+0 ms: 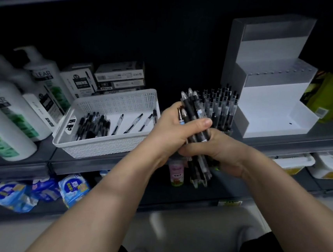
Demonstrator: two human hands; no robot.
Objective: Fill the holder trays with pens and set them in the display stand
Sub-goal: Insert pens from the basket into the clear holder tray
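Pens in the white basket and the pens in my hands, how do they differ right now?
The basket pens lie loose in the white basket, some clumped, others spread apart; the held pens form one tight bundle. The basket pens lie flat and untouched; the held pens stand nearly upright, gripped by the left hand and right hand. Both look clear-barrelled with black parts.

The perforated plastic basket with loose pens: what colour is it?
The perforated plastic basket is white; head view.

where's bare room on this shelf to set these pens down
The bottom step of the stand, between its side walls, is bare. The basket holds only a few loose pens in its right half. Crowded: bottles at left, boxes behind the basket, filled tray beside the stand.
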